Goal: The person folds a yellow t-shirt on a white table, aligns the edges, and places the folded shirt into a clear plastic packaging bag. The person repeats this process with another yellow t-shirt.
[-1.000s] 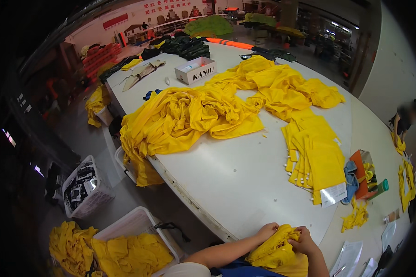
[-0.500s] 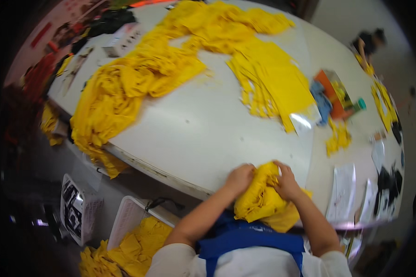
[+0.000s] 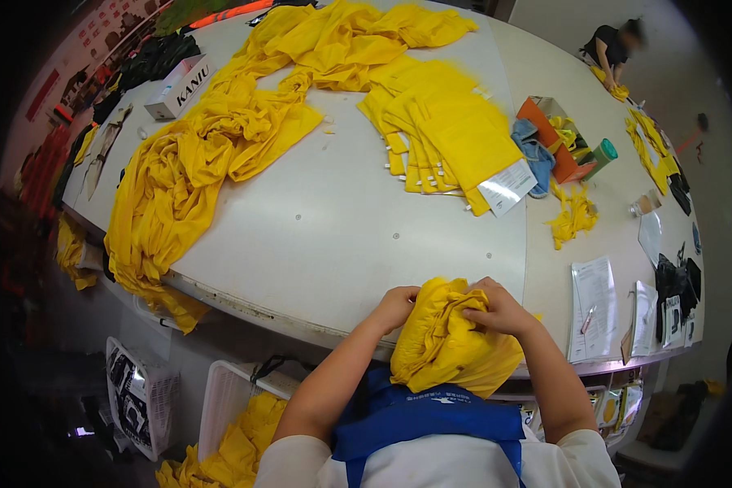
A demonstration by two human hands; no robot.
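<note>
A bunched yellow fabric piece [image 3: 441, 346], perhaps a garment, rests at the table's near edge, right against my blue apron. My left hand [image 3: 398, 308] grips its left side, fingertips partly hidden behind the cloth. On the other side my right hand [image 3: 500, 309] pinches the upper folds between thumb and fingers. A neat stack of flat yellow pieces [image 3: 455, 134] lies beyond, with a printed sheet [image 3: 508, 187] at its near end. Heaped yellow cloth [image 3: 195, 163] spreads over the left and far side of the white table [image 3: 350, 260].
White baskets [image 3: 142, 398] stand below at the left, one holding yellow cloth [image 3: 240, 439]. On the right are an orange box [image 3: 541, 122], denim cloth [image 3: 533, 159], a green-capped bottle [image 3: 603, 154], yellow scraps [image 3: 573, 215] and papers [image 3: 594, 309]. A person [image 3: 610, 53] works at the far right.
The view has shifted slightly, so the table's contents appear further left. My hands stay on the yellow bundle, whose folds have been rearranged and lifted a little.
</note>
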